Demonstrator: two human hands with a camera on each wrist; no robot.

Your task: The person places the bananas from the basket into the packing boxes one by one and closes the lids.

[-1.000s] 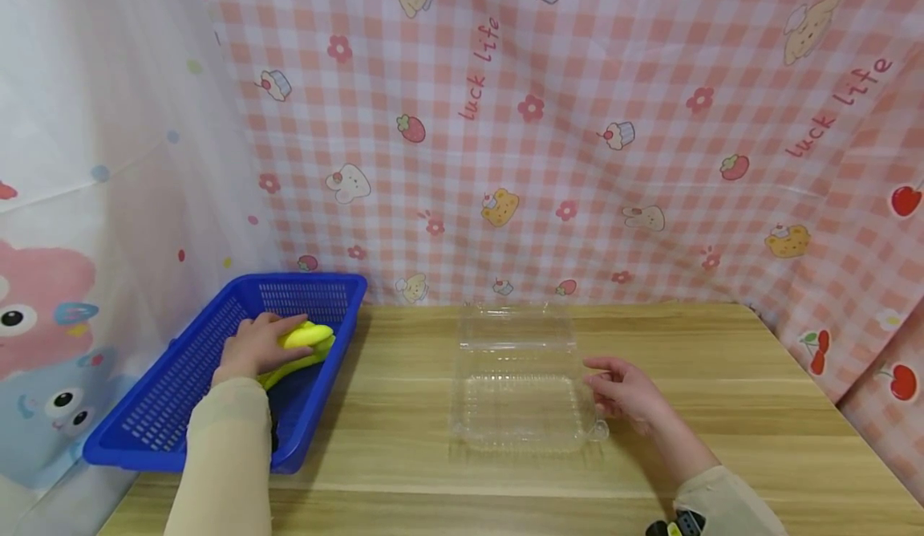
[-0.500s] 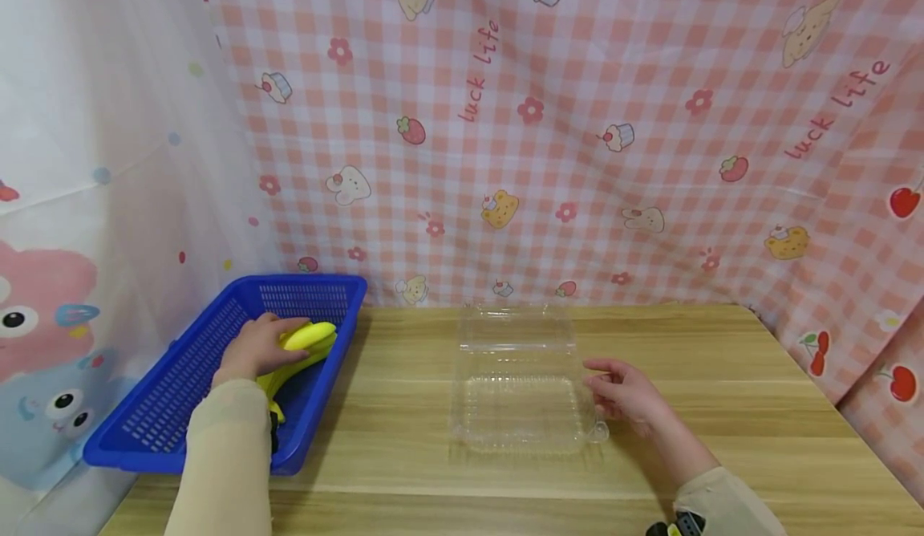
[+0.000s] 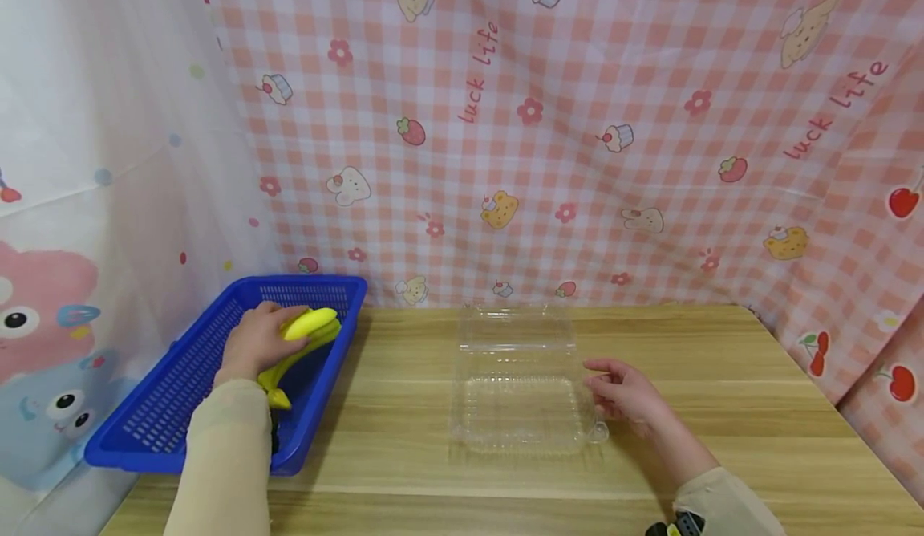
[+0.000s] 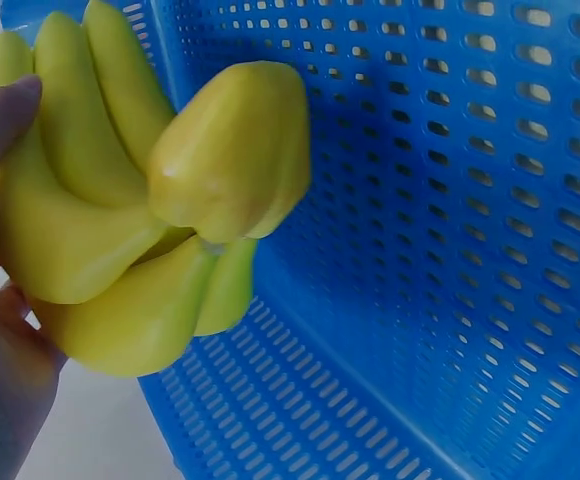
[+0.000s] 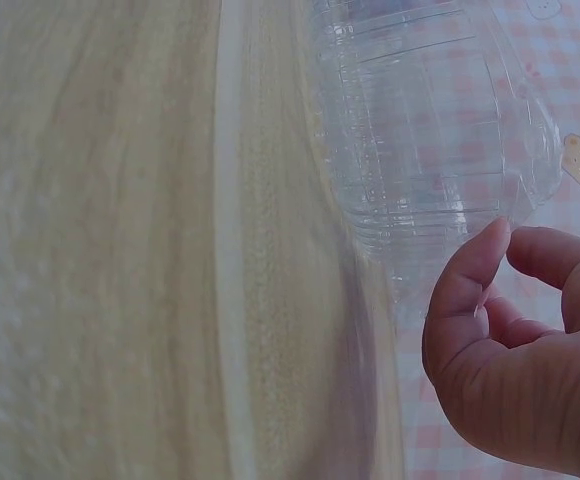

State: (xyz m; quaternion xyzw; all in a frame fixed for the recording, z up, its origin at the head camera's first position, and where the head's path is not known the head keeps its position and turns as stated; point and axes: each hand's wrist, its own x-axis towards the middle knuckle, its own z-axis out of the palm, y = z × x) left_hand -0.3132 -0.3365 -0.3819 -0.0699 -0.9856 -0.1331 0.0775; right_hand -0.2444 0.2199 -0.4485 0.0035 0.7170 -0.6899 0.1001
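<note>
My left hand [image 3: 260, 343] grips a bunch of yellow bananas [image 3: 310, 324] inside the blue basket [image 3: 306, 428]. In the left wrist view the thumb lies over one banana [image 4: 65, 245], and the thick stem end points toward the basket's slotted wall [image 4: 400, 190]. Over on the right, my right hand [image 3: 628, 391] pinches the side edge of a clear plastic clamshell box [image 3: 521, 416], whose lid is laid back. Thumb and forefinger of the hand [image 5: 530, 370] meet at the box's rim [image 5: 510, 190] in the right wrist view.
The basket stands at the left of a wooden table [image 3: 404, 472]. A pink checked cloth [image 3: 447, 159] hangs behind the table, and a white printed curtain [image 3: 144, 199] hangs at the left. Something dark shows in the basket beside the left sleeve [image 3: 231, 456].
The left hand has raised the banana bunch slightly and tilted it, so more of its stem end shows. My right hand and the clamshell box have stayed in place.
</note>
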